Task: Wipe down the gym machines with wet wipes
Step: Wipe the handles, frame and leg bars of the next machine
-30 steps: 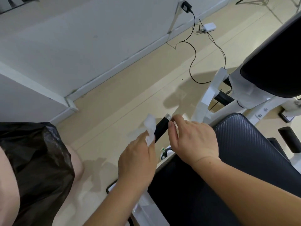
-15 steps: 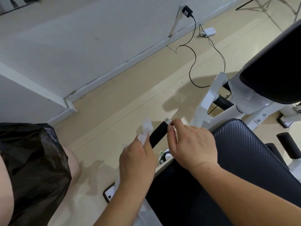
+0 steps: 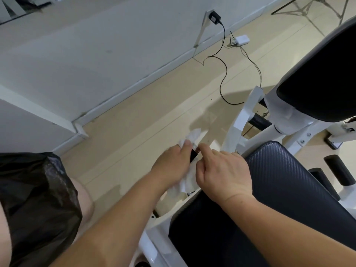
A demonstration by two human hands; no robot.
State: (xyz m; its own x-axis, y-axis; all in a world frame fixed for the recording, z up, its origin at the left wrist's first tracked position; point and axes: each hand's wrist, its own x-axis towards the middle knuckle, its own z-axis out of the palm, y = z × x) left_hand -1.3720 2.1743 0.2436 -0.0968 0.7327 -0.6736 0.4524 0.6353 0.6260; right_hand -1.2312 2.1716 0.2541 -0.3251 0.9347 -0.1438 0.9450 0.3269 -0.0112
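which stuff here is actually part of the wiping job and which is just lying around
Job in hand:
wet wipe, gripped by the left hand
black machine handle, tip pinched by the right hand
white machine frame

Lying about:
wall charger
black cable
white adapter
black plastic bag

Head cam, fwd/down, close-up.

I see the beige floor (image 3: 134, 132) running from 7 to 1 o'clock. At 1 o'clock a white adapter (image 3: 241, 39) and a looping black cable (image 3: 221, 87) lie on it. The white machine frame (image 3: 240, 120) stands at 3 o'clock.
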